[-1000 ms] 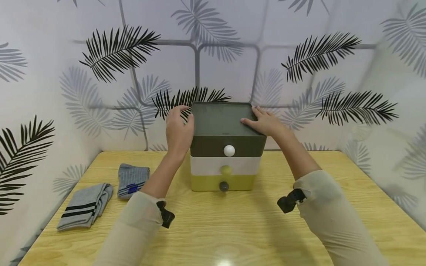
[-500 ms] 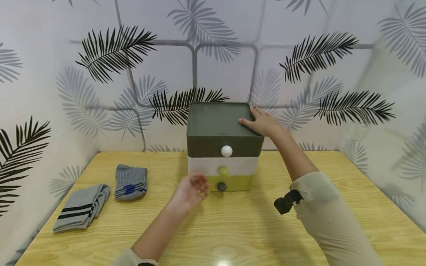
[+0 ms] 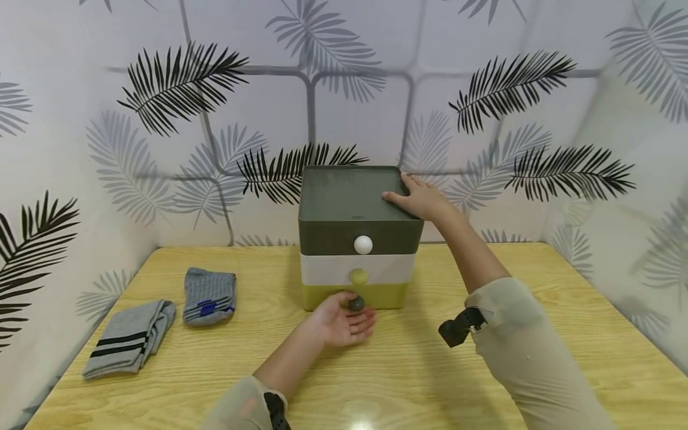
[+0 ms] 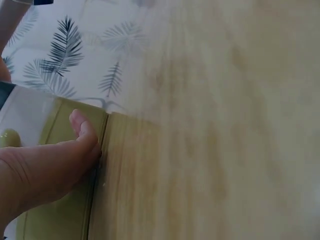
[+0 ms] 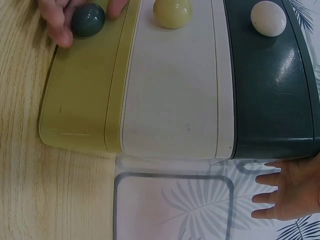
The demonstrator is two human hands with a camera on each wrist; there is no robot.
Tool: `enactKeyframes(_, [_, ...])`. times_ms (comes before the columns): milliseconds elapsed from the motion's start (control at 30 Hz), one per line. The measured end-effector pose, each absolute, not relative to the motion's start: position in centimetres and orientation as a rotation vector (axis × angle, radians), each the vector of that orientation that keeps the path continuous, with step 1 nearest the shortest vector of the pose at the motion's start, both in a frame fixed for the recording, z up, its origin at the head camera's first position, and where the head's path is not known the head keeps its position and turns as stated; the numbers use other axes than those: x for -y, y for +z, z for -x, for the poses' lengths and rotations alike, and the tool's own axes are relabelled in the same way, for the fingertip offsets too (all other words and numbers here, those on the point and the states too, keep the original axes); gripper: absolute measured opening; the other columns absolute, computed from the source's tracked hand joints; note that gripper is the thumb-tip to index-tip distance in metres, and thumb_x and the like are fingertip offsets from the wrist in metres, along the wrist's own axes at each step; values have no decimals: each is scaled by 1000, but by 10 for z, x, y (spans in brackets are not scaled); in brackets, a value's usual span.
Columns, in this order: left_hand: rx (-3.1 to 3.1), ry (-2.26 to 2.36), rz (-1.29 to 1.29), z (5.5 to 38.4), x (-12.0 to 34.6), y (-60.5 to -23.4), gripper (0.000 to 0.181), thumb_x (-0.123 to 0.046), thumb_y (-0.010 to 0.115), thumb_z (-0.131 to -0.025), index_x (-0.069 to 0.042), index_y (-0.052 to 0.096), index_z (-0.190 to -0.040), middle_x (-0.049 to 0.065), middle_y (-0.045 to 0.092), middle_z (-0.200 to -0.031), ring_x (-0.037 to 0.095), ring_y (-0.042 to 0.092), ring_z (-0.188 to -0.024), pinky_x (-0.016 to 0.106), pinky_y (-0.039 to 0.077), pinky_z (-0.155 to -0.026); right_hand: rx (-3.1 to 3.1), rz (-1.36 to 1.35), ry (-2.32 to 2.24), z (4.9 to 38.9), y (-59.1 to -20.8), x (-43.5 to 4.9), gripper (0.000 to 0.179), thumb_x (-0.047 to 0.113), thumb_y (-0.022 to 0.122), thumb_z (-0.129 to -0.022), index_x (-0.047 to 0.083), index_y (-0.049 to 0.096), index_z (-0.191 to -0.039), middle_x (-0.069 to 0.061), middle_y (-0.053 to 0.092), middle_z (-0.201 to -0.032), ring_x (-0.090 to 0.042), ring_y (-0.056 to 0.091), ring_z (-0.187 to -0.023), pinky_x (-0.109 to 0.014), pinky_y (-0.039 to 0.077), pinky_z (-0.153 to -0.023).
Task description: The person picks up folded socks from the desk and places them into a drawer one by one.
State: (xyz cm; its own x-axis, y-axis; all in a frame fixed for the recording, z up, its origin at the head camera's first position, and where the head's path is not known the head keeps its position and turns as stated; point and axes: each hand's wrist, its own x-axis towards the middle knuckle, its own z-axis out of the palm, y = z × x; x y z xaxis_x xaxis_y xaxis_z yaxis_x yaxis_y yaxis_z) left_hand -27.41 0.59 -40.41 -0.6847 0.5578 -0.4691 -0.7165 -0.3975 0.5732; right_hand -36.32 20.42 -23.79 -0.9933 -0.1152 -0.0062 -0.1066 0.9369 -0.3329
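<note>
A small three-tier drawer box stands against the wall: a dark green top drawer (image 3: 328, 237) with a white knob (image 3: 363, 245), a white middle drawer (image 5: 175, 90) with a yellow-green knob (image 3: 358, 276), and an olive bottom drawer (image 5: 82, 100) with a dark knob (image 5: 88, 20). My left hand (image 3: 344, 322) is at the dark knob, thumb above it and loosely bent fingers below; a gap shows between thumb and knob in the right wrist view. My right hand (image 3: 421, 199) rests with spread fingers on the box's top right edge. All three drawers are closed.
Two folded socks lie on the left of the wooden table (image 3: 430, 370): a ribbed grey one with blue marks (image 3: 209, 295) and a light grey one with black stripes (image 3: 129, 340). A leaf-patterned covering (image 3: 365, 119) rises behind the box and at both sides.
My left hand has left the box's upper left side and come down to the dark bottom knob. The right hand stays on the top edge. The view has shifted slightly.
</note>
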Motion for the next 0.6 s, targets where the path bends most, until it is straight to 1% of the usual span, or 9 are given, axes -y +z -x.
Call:
enactKeyframes(100, [-981, 2125, 276, 280, -10, -406, 35, -24, 38, -97, 7, 49, -111, 16, 47, -118, 28, 42, -119, 38, 34, -99, -3062, 176, -525, 363, -239, -203, 78, 53, 34, -95, 3, 5, -148, -20, 6, -150, -42, 5, -134, -55, 7, -105])
enactKeyframes(200, [-969, 2123, 276, 282, -12, -408, 31, -23, 39, -98, 5, 50, -106, 15, 48, -115, 29, 40, -123, 38, 33, -99, -3058, 170, -529, 363, -239, -203, 78, 53, 34, -95, 4, 5, -148, -20, 6, -150, -42, 4, -134, -54, 7, -105])
enactKeyframes(400, [-955, 2163, 274, 279, -16, -409, 27, -22, 41, -97, 2, 52, -97, 17, 49, -117, 34, 38, -124, 40, 32, -101, -3060, 171, -545, 363, -238, -204, 78, 53, 35, -95, 3, 5, -148, -21, 6, -150, -42, 5, -134, -54, 7, -105])
enactKeyframes(467, [-964, 2170, 271, 278, -17, -409, 26, -23, 41, -97, 1, 51, -96, 17, 49, -118, 35, 39, -124, 40, 32, -101, -3066, 172, -546, 363, -238, -204, 78, 52, 35, -95, 3, 6, -148, -21, 6, -150, -42, 5, -134, -54, 7, -105])
enactKeyframes(600, [-981, 2161, 290, 274, -17, -408, 26, -25, 42, -97, -1, 52, -96, 15, 51, -118, 34, 41, -122, 40, 34, -99, -3071, 166, -546, 364, -239, -204, 78, 53, 35, -94, 4, 7, -148, -21, 7, -150, -41, 6, -134, -53, 8, -105])
